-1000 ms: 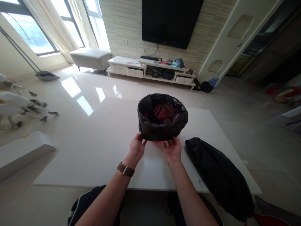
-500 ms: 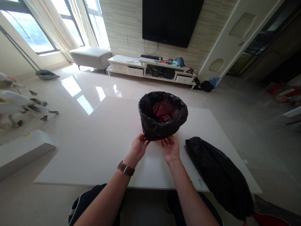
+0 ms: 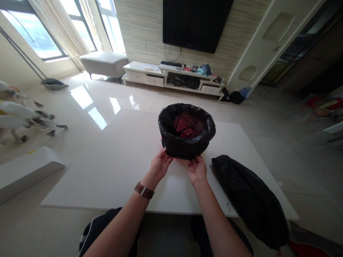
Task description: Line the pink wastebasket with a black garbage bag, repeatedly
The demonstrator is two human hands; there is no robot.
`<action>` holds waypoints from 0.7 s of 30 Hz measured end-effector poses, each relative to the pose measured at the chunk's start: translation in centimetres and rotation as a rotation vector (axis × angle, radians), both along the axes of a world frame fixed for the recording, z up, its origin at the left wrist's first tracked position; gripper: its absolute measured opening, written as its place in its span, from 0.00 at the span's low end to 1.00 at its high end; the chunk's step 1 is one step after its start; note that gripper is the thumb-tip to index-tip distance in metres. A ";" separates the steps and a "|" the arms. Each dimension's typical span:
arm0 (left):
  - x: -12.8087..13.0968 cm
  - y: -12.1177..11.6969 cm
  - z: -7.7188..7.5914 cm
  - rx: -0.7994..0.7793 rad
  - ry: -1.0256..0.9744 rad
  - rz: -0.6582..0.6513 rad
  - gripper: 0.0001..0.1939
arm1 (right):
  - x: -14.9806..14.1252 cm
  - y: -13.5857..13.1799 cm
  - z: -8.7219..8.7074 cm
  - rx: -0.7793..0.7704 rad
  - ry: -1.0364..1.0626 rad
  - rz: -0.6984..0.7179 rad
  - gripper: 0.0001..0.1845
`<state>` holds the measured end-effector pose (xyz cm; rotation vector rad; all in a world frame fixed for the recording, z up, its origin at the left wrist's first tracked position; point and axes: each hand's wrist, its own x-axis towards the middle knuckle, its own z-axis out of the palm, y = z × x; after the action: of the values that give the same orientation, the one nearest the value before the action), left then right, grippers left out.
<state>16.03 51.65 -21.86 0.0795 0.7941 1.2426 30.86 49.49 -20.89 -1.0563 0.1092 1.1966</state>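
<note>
A reddish trash bin lined with a black trash bag [image 3: 184, 148] stands at the middle of the white table [image 3: 115, 171]; its red wall shows through the bag inside. The bag is folded over the rim and hangs down outside. My left hand [image 3: 159, 164] pinches the bag's hanging lower edge at the near left. At the near right, my right hand [image 3: 197, 169] has its fingers closed on the same edge, fingertips partly hidden. A second, bulging black bag [image 3: 249, 200] lies to the right of my right forearm.
A small key-like object [image 3: 228, 207] lies near the table's front edge. On the left stands a white box [image 3: 32, 171]. Beyond the table are a TV cabinet [image 3: 155, 80], a grey bench [image 3: 104, 64] and a dustpan [image 3: 53, 84].
The bin first tilted slightly, then came back more level. Both hands shifted a little along the bag's lower edge, keeping near it. The second bag has not moved.
</note>
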 end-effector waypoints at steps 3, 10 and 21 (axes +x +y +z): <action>0.0 0.0 0.1 -0.052 -0.036 0.001 0.12 | 0.1 0.1 -0.1 -0.007 0.005 -0.020 0.03; 0.1 -0.1 1.0 0.015 -0.152 0.057 0.16 | -0.1 0.3 0.2 -0.007 0.007 -0.016 0.04; -0.2 0.4 0.7 0.003 -0.171 0.167 0.17 | -0.3 -0.2 0.5 0.010 0.055 -0.049 0.02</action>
<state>15.81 52.10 -21.15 -0.0916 0.6602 1.3887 30.54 49.30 -20.42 -1.0069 0.1704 1.1809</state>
